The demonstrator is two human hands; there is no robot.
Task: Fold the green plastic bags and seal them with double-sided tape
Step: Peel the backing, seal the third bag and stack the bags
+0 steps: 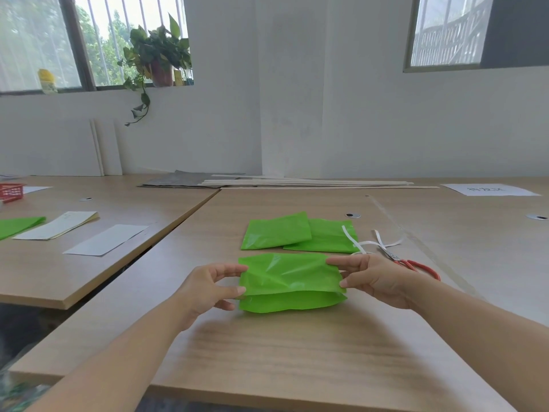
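While left hand (208, 288) and right hand (371, 281) pinch opposite ends of the half-folded green bag (291, 281), the slick film may slip. Likely result: skewed fold, misaligned edges.

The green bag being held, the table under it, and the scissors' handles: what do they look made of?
The green bag: thin plastic film, glossy; it shows white glare and soft wrinkles. The table: likely laminated board, matte, with a pale printed-looking wood grain and a plain cut edge. The scissors handles: red, smooth, probably plastic coating.
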